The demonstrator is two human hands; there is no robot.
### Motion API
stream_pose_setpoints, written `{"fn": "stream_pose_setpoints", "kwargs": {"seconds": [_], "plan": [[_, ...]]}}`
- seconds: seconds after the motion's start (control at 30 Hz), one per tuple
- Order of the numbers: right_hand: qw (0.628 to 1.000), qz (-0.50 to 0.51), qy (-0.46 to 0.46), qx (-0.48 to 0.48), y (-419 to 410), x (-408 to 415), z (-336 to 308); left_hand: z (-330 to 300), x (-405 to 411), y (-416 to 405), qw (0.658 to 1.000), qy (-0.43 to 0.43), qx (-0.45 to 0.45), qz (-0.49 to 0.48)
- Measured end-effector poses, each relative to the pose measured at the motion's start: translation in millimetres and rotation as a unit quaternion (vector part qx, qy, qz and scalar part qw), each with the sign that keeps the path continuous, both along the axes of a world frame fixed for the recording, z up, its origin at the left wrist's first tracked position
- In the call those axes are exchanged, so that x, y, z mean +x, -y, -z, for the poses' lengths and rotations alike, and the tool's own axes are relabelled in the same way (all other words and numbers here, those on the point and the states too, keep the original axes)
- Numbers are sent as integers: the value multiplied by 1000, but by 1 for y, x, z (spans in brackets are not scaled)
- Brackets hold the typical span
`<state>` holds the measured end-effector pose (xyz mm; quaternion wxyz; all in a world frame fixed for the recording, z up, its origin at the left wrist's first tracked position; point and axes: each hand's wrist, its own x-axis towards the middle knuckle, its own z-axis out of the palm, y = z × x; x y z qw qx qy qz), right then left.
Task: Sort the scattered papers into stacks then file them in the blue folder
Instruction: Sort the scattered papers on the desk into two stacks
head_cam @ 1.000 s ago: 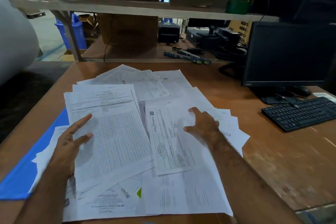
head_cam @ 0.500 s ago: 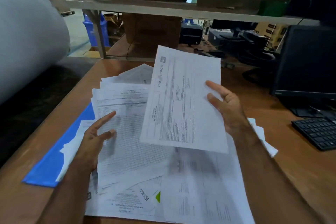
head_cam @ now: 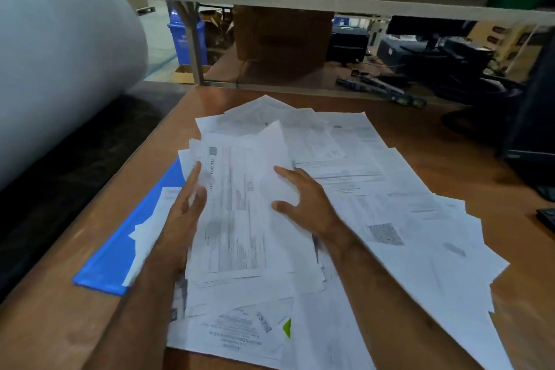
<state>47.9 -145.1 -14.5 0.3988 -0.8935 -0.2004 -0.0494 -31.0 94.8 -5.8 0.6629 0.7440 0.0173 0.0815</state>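
Note:
White printed papers [head_cam: 390,204] lie scattered and overlapping across the wooden desk [head_cam: 450,135]. The blue folder [head_cam: 120,255] lies flat at the left, partly covered by sheets. One printed sheet [head_cam: 237,213] lies on top of the left pile, its far right corner curling upward. My left hand [head_cam: 186,210] touches this sheet's left edge with straight fingers. My right hand [head_cam: 306,204] rests on the sheet's right side with fingers spread. Motion blurs both hands slightly.
A big white roll [head_cam: 60,54] fills the left side beyond the desk edge. A dark monitor [head_cam: 534,129] and a keyboard corner [head_cam: 546,219] sit at the right. A shelf board [head_cam: 330,0] runs overhead, with a cardboard box [head_cam: 285,39] and a blue bin [head_cam: 186,36] behind.
My right hand picked a printed sheet off the middle of the papers, raised it, then brought it down to the left onto the pile by my left hand. The view swung left.

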Motion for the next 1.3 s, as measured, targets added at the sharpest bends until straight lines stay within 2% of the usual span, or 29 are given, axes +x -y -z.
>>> {"fn": "stream_pose_setpoints", "kwargs": {"seconds": [0.1, 0.17, 0.3, 0.47, 0.6, 0.73, 0.83, 0.97, 1.03, 1.17, 1.3], "plan": [[1000, -6, -12, -6, -7, -4, 1, 5, 4, -5, 997, -12, -79, -1], [999, 29, -23, -25, 2, -12, -1, 7, 5, -5, 996, -22, -87, -3], [970, 106, -70, -206, 56, -47, -14, 10, 6, -5, 996, -24, -81, 4], [932, 95, -170, -307, 124, -117, -7, 14, 9, -8, 996, -29, -85, 7], [932, 180, -102, -297, 121, -137, 21, 18, 9, -10, 996, -16, -88, 13], [900, 280, -109, -316, 108, -114, 23, 18, 6, -11, 994, -13, -105, 13], [895, 287, -110, -324, 111, -97, 11, 17, 5, -8, 994, -20, -110, 8], [902, 242, -119, -336, 133, -89, -7, 16, 5, -9, 993, -14, -115, 4], [913, 238, -135, -301, 143, -83, -9, 14, 4, -7, 994, -12, -112, 4], [961, 224, -121, -107, 159, -80, -11, 10, 1, -4, 993, -8, -117, 4], [954, 261, -124, 83, 180, -73, -22, 11, 0, -5, 993, 0, -121, 12]]}}
